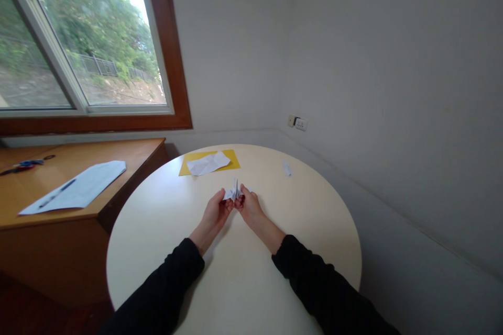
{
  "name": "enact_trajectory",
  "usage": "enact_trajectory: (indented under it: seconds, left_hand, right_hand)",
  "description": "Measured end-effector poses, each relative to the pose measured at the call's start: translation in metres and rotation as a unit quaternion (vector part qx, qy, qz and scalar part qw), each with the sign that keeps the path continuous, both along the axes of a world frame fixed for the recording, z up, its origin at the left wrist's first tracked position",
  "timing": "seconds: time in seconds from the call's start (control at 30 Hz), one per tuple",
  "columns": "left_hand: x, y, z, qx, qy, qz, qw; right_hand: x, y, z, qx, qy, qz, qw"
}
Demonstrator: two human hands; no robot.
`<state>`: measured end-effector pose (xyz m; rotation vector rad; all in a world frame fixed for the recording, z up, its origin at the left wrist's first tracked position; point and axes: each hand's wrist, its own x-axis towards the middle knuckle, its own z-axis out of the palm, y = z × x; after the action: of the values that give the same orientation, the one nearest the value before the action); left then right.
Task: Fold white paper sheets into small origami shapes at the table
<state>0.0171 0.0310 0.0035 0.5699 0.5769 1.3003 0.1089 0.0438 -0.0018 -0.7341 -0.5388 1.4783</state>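
the folded white paper (236,191) sits midway between the two hands, over the round white counter (243,277); whether it touches the top i cannot tell. the left hand (217,207) pinches its left side and the right hand (250,205) its right, so neither is nearer. its spread runs from hand to hand, with thin points standing up in the middle. beyond, a creased paper (208,163) lies on a yellow sheet (234,159), and a small scrap (287,169) rests farther right. a brown counter (137,155) stands at the left below a window (102,31).
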Motion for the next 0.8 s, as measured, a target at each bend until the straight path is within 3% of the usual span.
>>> enact_trajectory:
  seconds: [0.33, 0.8]
  left_hand:
    - [0.0005, 0.0004, -0.0023, 0.021, 0.002, 0.022, 1.000]
    - [0.0003, -0.0022, 0.0027, -0.005, 0.007, 0.019, 1.000]
  right_hand:
    - [0.0001, 0.0012, -0.0020, 0.008, -0.017, 0.002, 1.000]
    - [0.0014, 0.0033, -0.0043, 0.009, 0.006, 0.014, 1.000]
